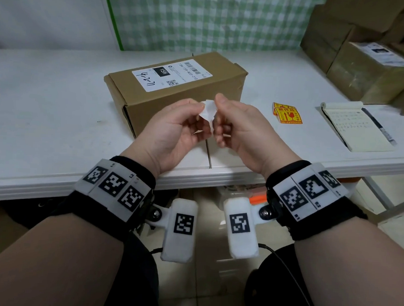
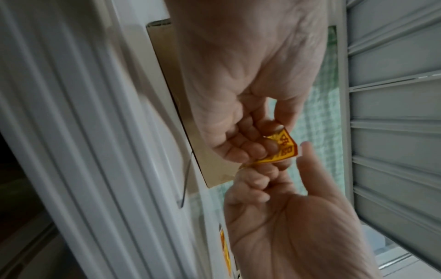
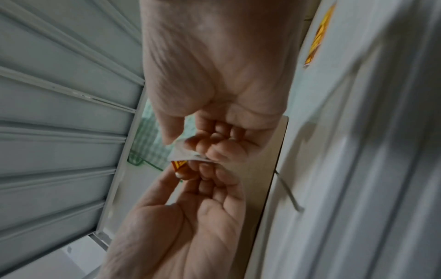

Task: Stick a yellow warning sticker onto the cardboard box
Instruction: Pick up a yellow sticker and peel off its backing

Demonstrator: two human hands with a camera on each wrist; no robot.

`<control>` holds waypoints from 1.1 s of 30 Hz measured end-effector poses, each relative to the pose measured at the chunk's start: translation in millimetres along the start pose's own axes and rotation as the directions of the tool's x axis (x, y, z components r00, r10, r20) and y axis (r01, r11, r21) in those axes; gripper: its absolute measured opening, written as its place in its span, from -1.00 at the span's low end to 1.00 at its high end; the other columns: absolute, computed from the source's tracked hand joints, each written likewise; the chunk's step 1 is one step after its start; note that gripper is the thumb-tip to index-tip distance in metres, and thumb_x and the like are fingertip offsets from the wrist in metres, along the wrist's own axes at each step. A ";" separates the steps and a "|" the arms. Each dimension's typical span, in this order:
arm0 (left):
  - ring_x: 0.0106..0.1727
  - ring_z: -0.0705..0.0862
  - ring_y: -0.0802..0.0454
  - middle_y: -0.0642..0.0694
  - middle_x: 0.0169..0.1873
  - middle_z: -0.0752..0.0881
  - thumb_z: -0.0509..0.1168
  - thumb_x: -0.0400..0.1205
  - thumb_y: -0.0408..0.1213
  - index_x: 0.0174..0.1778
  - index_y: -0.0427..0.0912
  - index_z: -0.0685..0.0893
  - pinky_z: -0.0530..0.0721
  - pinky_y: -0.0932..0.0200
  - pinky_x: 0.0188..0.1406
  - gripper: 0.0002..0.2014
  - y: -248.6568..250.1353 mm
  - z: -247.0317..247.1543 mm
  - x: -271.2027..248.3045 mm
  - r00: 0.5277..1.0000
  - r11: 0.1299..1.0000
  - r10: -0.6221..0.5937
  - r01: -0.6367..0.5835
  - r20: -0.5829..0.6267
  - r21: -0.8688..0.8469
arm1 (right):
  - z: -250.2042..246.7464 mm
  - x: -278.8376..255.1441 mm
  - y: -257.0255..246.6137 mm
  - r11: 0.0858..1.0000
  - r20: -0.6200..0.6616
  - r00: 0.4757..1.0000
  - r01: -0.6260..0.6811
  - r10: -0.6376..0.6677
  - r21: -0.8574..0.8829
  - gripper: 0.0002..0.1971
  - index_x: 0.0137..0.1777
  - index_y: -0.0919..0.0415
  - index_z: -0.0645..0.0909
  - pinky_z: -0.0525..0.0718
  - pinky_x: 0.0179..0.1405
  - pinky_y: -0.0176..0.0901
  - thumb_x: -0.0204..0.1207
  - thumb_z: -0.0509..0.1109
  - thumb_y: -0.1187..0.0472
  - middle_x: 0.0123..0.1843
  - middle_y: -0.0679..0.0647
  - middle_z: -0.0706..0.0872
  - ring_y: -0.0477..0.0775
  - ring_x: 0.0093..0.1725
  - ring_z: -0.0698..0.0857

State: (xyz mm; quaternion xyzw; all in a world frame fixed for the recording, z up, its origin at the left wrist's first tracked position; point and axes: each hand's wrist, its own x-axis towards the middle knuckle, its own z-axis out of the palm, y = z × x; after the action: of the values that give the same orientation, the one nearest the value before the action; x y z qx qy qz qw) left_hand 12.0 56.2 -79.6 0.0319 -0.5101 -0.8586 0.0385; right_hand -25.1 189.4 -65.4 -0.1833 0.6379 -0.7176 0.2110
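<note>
A brown cardboard box (image 1: 176, 87) with a white shipping label lies on the white table (image 1: 48, 104). Just in front of it, above the table's near edge, both hands hold one yellow warning sticker (image 2: 284, 147) between them. In the head view only its white back (image 1: 208, 113) shows. My left hand (image 1: 174, 124) (image 2: 238, 117) pinches the yellow printed part. My right hand (image 1: 234, 122) (image 3: 214, 98) pinches a curled white backing paper (image 3: 183, 154) at the sticker's edge. The sticker is not touching the box.
Spare yellow stickers (image 1: 287, 112) lie on the table right of my hands. Farther right are an open notebook (image 1: 355, 127) and a pen (image 1: 378, 125). Stacked cardboard boxes (image 1: 371, 67) fill the back right corner. A checked green cloth hangs behind the table.
</note>
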 end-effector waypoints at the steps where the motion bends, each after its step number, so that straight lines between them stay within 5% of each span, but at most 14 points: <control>1: -0.24 0.52 -0.13 -0.21 -0.37 0.52 0.26 0.51 -0.40 -0.43 -0.18 0.55 0.54 0.00 -0.08 -0.82 -0.7 -0.3 0.1 1.000 0.999 0.009 -0.008 -0.020 0.038 | -0.3 -0.5 0.9 0.997 0.004 1.000 0.001 -0.001 -0.077 -0.62 -0.43 0.16 0.46 0.38 -0.53 -0.27 0.61 0.27 0.04 -0.53 0.02 0.48 -0.04 -0.55 0.42; 4: -0.32 0.54 -0.07 -0.13 -0.47 0.57 0.22 0.55 -0.41 -0.47 -0.17 0.62 0.53 -0.01 -0.09 -0.74 -1.6 -1.4 -0.7 0.999 0.994 0.023 -0.019 -0.034 0.108 | -1.3 -1.8 3.2 0.978 0.034 0.999 0.032 -0.026 -0.206 -0.72 -0.36 0.23 0.55 0.40 -0.58 -0.34 0.55 0.37 0.14 -0.53 0.01 0.53 -0.10 -0.58 0.46; 9: -0.35 0.58 -0.04 -0.18 -0.36 0.57 0.28 0.50 -0.22 -0.17 -0.27 0.65 0.54 0.07 -0.13 -0.84 0.1 -2.6 -3.1 1.000 0.993 -0.018 0.019 -0.008 0.113 | -2.7 -1.9 3.8 0.988 0.039 0.999 0.038 -0.033 -0.150 -0.75 -0.37 0.22 0.55 0.41 -0.54 -0.33 0.56 0.36 0.25 -0.56 -0.04 0.59 -0.11 -0.54 0.49; 14: -0.34 0.56 0.02 -0.14 -0.39 0.58 0.30 0.46 0.04 -0.32 -0.17 0.61 0.50 0.18 -0.31 -0.69 2.5 -1.7 -5.4 0.998 0.977 -0.062 0.057 0.021 0.208 | -1.9 -2.5 3.8 0.991 -0.002 0.999 0.036 -0.037 -0.128 -0.74 -0.37 0.23 0.53 0.42 -0.52 -0.32 0.58 0.33 0.26 -0.55 -0.03 0.58 -0.12 -0.56 0.49; 19: -0.37 0.52 -0.01 -0.07 -0.51 0.64 0.28 0.59 -0.22 -0.35 -0.21 0.57 0.51 0.25 -0.39 -0.78 -2.1 1.2 -4.1 1.000 0.955 -0.022 0.020 0.004 0.297 | -0.1 -2.6 3.2 0.994 0.018 1.000 0.023 -0.021 -0.108 -0.69 -0.38 0.18 0.52 0.42 -0.50 -0.31 0.64 0.25 0.22 -0.50 0.03 0.53 -0.12 -0.55 0.46; 27: -0.29 0.57 -0.03 -0.13 -0.44 0.70 0.25 0.54 -0.32 -0.24 -0.29 0.63 0.58 0.23 -0.21 -0.88 -0.6 0.9 -3.7 0.996 0.995 -0.039 0.031 0.080 0.091 | -1.3 -2.7 -1.7 0.996 0.039 0.999 -0.041 0.038 0.085 -0.68 -0.41 0.20 0.48 0.35 -0.60 -0.43 0.62 0.25 0.25 -0.64 -0.08 0.52 -0.15 -0.60 0.41; 33: -0.22 0.64 -0.08 -0.21 -0.35 0.76 0.40 0.39 -0.29 -0.16 -0.36 0.72 0.37 0.01 0.17 -0.79 -2.3 -1.5 -2.9 0.983 0.997 -0.070 0.075 0.168 -0.027 | -1.8 -2.0 0.2 0.926 0.089 0.993 -0.104 0.077 0.363 -0.65 -0.46 0.20 0.43 0.21 -0.70 -0.43 0.60 0.19 0.30 -0.64 -0.04 0.42 -0.16 -0.65 0.34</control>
State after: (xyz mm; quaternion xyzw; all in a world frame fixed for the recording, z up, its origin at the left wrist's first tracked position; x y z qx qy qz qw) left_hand 15.0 56.2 -82.3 -0.0222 -0.4958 -0.8674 -0.0350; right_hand -24.4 192.0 -65.8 -0.1372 0.4922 -0.8064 0.2976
